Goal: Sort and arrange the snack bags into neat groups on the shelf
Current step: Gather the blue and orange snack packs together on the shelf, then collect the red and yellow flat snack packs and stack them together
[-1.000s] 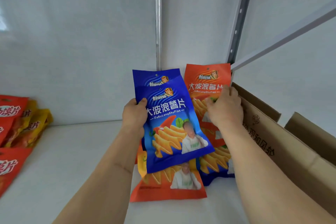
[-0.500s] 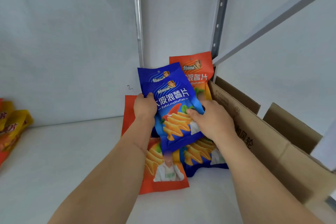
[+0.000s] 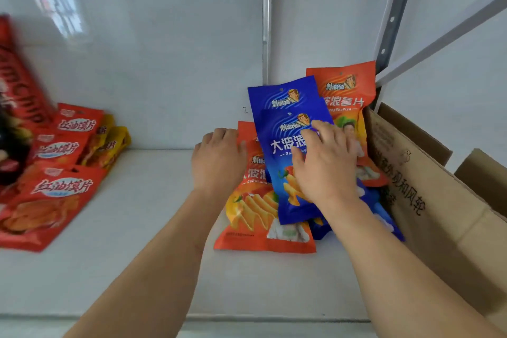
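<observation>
Two blue snack bags (image 3: 285, 129) lean one in front of the other at the right end of the white shelf (image 3: 137, 228), against the back wall. The right hand (image 3: 323, 164) lies flat on the front blue bag with its fingers spread and nearly straight, pressing rather than gripping. The left hand (image 3: 218, 159) sits just left of that bag with its fingers curled at the edge of an orange snack bag (image 3: 252, 214) lying flat beneath; I cannot tell whether it actually grips anything. A second orange bag (image 3: 345, 96) stands behind the blue ones, leaning on the wall, and another blue bag (image 3: 384, 217) lies partly hidden under the right forearm. A cardboard box (image 3: 428, 200) stands just right of this pile, touching it. Well apart at the left end of the shelf lie red snack bags (image 3: 52, 197), overlapping, with yellow bags (image 3: 109, 145) behind them, near the wall
</observation>
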`<action>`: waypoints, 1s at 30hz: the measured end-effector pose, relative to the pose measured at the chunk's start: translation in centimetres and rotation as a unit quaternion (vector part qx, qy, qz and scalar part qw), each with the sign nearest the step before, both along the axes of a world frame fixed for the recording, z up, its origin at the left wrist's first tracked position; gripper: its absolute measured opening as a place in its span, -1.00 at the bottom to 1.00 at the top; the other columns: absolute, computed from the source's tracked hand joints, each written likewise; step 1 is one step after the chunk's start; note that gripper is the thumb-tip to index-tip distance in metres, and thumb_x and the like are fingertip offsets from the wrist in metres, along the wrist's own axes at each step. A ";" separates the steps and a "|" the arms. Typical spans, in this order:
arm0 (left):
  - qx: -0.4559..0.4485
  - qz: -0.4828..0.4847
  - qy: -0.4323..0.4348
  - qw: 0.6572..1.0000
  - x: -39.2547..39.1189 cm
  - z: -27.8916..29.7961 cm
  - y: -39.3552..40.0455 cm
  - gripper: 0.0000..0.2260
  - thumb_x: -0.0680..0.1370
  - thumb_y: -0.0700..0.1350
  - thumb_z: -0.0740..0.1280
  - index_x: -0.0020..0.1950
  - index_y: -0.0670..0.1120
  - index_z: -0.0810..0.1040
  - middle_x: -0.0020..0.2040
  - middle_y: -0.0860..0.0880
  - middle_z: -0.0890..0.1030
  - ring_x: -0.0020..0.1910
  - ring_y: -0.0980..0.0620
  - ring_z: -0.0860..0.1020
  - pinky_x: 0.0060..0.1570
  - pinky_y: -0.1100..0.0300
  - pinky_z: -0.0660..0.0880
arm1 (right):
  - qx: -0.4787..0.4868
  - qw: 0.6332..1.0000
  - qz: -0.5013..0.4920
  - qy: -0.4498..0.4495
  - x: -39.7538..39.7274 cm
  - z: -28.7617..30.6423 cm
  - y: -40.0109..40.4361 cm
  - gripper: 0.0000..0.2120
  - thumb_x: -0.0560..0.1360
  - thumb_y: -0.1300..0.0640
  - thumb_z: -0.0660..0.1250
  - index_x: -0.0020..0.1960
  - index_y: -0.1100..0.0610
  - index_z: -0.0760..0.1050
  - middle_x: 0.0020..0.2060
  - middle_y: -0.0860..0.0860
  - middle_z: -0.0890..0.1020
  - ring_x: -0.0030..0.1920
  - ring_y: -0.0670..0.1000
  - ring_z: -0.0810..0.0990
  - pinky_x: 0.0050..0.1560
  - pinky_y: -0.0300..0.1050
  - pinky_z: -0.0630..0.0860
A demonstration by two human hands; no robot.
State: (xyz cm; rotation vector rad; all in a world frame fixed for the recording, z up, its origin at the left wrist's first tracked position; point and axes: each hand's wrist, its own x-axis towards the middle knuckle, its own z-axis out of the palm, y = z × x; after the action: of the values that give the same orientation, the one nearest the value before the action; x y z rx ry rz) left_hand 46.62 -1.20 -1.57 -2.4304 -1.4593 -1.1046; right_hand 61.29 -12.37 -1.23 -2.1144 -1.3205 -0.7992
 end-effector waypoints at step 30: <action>0.113 0.055 0.095 0.988 -40.5 -4.7 0.8 -0.91 0.47 -0.12 0.47 -0.20 -0.10 0.61 -0.28 -0.03 0.61 -0.28 -0.13 0.62 -0.35 0.08 0.50 | -0.112 0.967 0.220 0.068 -37.9 -1.7 9.2 -0.74 0.64 0.05 0.12 0.20 0.08 0.52 0.15 0.03 0.60 0.12 0.13 0.51 0.06 0.00 0.42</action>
State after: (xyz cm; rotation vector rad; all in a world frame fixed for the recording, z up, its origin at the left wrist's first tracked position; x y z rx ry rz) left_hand 6.15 -0.40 -6.26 -2.2033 -1.3145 -0.9314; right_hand 23.41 -3.19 -2.91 -1.8851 -1.7812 -0.3252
